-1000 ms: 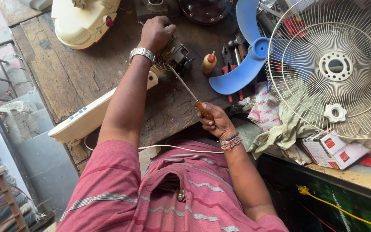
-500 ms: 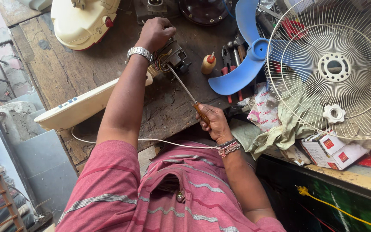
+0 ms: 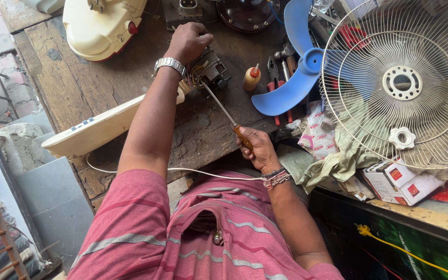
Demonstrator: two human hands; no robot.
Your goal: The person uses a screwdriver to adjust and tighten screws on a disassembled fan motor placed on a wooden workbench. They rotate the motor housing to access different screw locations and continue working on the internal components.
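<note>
Head view: left hand (image 3: 189,41) half-hides motor (image 3: 209,70).

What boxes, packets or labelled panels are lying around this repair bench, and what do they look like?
Cardboard boxes: right edge of the bench, under the wire fan guard; white, with red square labels.
Plastic packets: between the blue fan blade and the guard; clear and white with red print.
Control panel: on the cream fan base beside the left arm; small blue markings, too small to make out.
</note>
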